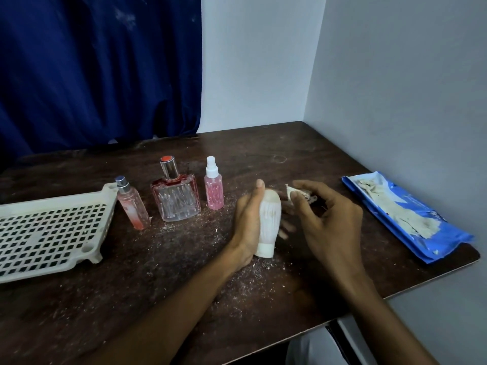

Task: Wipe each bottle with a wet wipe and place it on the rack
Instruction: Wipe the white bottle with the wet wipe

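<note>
bottle (269, 219) cap-down in left hand (246, 222) grip, wipe (290, 192) in right hand (330, 222)

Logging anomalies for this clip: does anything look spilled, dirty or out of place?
Yes. Whitish dust and crumbs litter the dark wooden table, and the blue plastic wipe packet at right is smeared with pale residue.
</note>
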